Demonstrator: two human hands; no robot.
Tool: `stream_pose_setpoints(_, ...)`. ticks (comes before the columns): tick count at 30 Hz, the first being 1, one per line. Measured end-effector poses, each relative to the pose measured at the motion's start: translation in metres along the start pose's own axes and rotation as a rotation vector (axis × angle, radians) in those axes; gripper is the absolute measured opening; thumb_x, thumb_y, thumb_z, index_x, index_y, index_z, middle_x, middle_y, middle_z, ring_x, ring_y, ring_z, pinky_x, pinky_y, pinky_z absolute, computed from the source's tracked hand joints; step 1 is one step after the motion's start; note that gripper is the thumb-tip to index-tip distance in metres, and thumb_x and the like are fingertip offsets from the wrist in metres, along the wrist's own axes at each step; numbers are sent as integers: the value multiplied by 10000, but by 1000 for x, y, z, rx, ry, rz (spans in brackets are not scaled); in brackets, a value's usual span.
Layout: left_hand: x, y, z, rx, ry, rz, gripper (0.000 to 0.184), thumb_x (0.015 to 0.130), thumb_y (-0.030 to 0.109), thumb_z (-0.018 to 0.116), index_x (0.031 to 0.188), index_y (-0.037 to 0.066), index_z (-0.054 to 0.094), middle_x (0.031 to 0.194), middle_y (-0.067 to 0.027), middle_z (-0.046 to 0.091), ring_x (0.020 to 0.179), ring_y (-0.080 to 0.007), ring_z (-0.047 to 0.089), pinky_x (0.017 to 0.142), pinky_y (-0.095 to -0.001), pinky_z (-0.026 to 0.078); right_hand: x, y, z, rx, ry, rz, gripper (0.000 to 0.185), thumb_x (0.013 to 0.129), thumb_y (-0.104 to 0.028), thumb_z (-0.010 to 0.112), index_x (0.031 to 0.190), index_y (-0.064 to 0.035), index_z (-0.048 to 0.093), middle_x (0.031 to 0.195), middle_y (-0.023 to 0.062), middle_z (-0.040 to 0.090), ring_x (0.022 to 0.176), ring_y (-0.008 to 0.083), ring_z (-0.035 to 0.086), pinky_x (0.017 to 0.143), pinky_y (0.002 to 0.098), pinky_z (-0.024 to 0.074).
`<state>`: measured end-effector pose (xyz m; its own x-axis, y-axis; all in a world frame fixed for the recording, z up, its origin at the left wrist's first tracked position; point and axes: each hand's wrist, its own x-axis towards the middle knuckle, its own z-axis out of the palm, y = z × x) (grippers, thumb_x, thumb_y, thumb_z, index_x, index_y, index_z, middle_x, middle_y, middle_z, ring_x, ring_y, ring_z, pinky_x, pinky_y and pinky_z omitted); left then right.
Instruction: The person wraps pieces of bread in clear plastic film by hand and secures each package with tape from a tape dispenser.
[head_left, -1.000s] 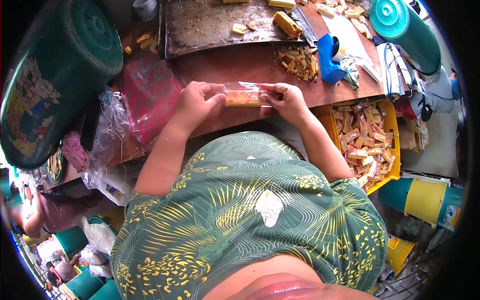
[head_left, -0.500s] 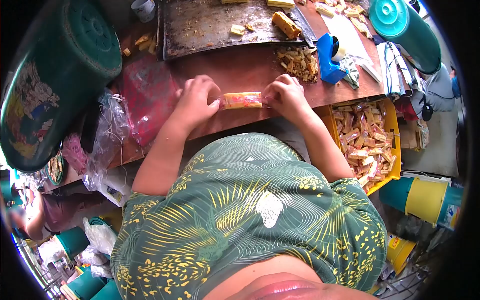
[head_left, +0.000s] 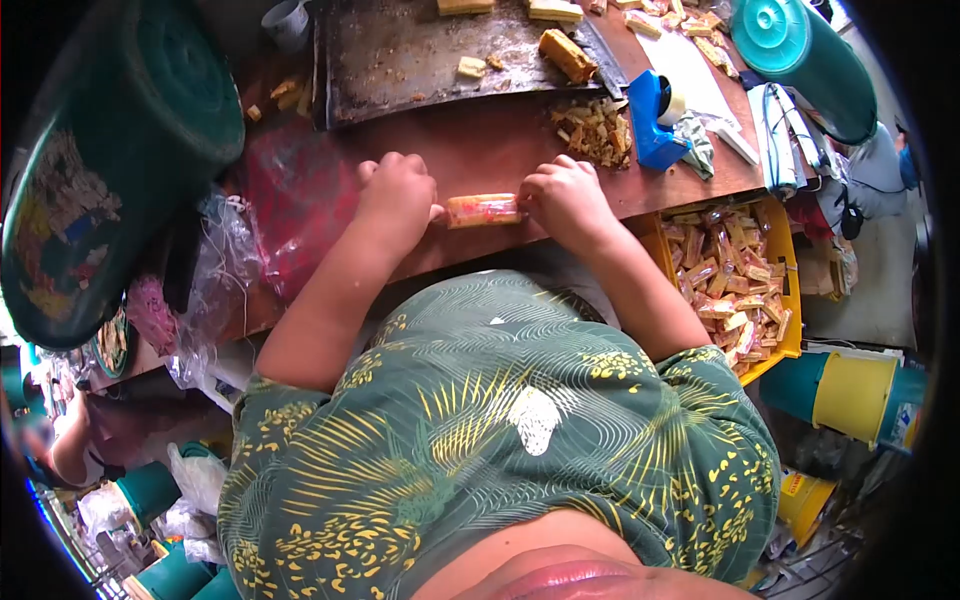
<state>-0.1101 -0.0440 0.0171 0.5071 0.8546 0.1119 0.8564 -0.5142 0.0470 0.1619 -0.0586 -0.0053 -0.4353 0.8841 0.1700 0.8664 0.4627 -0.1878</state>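
A yellow pastry bar in clear film with red print (head_left: 482, 210) lies level between my two hands, just above the near edge of the brown table (head_left: 470, 150). My left hand (head_left: 398, 203) is closed at the bar's left end, with the thumb and fingertips against the wrapper. At the right end, my right hand (head_left: 567, 198) pinches the wrapper. The film's twisted ends are mostly hidden by my fingers.
A dark baking tray (head_left: 400, 60) is at the back, with crumbs (head_left: 592, 130) and a blue tape dispenser (head_left: 655, 122) to its right. A yellow crate of wrapped bars (head_left: 792, 300) stands right. A large green bin (head_left: 180, 100) and red plastic (head_left: 300, 190) are left.
The film has gone from loosely spread to drawn tight around the bar. Both hands have moved slightly nearer my body and turned, knuckles up, at its ends.
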Motion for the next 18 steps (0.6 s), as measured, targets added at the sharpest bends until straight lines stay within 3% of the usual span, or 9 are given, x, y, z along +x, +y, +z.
stream_pose_setpoints(2, -17, 4, 14, 3, 125, 39, 214, 885, 294, 714, 1014, 138, 782, 1034, 11, 640, 1079, -240, 555, 878, -445, 400, -9, -7, 2, -111, 33, -52, 58, 769, -192, 731, 825, -188, 742, 883, 1, 690, 951, 241, 632, 835, 426, 480)
stream_pose_setpoints(4, -40, 11, 53, 19, 259, 65, 413, 866, 369, 741, 1173, 93, 748, 1100, -28, 618, 1116, -250, 542, 907, -442, 395, -27, -16, 11, -66, 129, -57, 192, 805, -239, 743, 974, -151, 757, 950, 30, 681, 989, 258, 624, 853, 430, 486)
stream_pose_setpoints(6, -47, 22, 43, -141, 166, 2, 709, 866, 479, 746, 1380, 12, 606, 1200, -110, 576, 1182, -287, 531, 1006, -470, 385, -43, -21, 17, 105, 187, -37, 346, 876, -307, 723, 1171, -126, 730, 1069, 47, 657, 1061, 272, 601, 908, 443, 476)
stream_pose_setpoints(7, -39, 22, 42, -272, 144, -28, 886, 858, 575, 738, 1472, -22, 508, 1290, -184, 536, 1238, -348, 517, 1079, -495, 380, -49, -20, 16, 95, 41, -13, 570, 908, -375, 714, 1387, -84, 607, 1252, 99, 589, 1170, 309, 559, 996, 457, 448)
stream_pose_setpoints(10, 2, 24, 51, -1456, 261, -278, 518, 972, 300, 735, 1349, -14, 570, 1238, -95, 637, 1121, -200, 618, 1007, -322, 489, -42, -23, 21, 156, 89, 13, 717, 921, -414, 709, 1487, -34, 487, 1362, 171, 521, 1258, 357, 516, 1073, 486, 404)
stream_pose_setpoints(11, 10, 29, 49, -1737, 222, -273, 339, 990, 113, 704, 1289, 1, 588, 1174, -43, 663, 1085, -112, 611, 982, -270, 499, -40, -22, 29, 204, 139, 60, 820, 932, -425, 704, 1545, 10, 377, 1430, 233, 456, 1322, 404, 469, 1121, 503, 377)
stream_pose_setpoints(14, 18, 28, 70, -1642, 104, -77, 333, 1011, 64, 650, 1327, 2, 564, 1251, -66, 646, 1161, -134, 606, 1039, -291, 478, -25, -18, 11, 599, 472, 36, 649, 950, -192, 706, 1501, 27, 443, 1369, 254, 507, 1231, 399, 551, 1104, 453, 426)
stream_pose_setpoints(15, 16, 28, 68, -1357, 48, -143, 322, 987, -35, 595, 1307, 2, 585, 1256, -80, 656, 1159, -137, 620, 1043, -295, 478, -22, -14, 7, 613, 559, -38, 489, 914, -125, 731, 1386, -64, 620, 1253, 160, 611, 1125, 317, 618, 1029, 426, 471)
stream_pose_setpoints(18, 14, 28, 63, -789, 273, 89, 400, 902, 25, 669, 1296, -6, 610, 1387, -153, 618, 1294, -289, 578, 1124, -396, 430, -32, -7, 10, 332, 430, -213, 317, 869, -144, 768, 1183, -191, 763, 1147, 37, 669, 1051, 226, 637, 951, 400, 486)
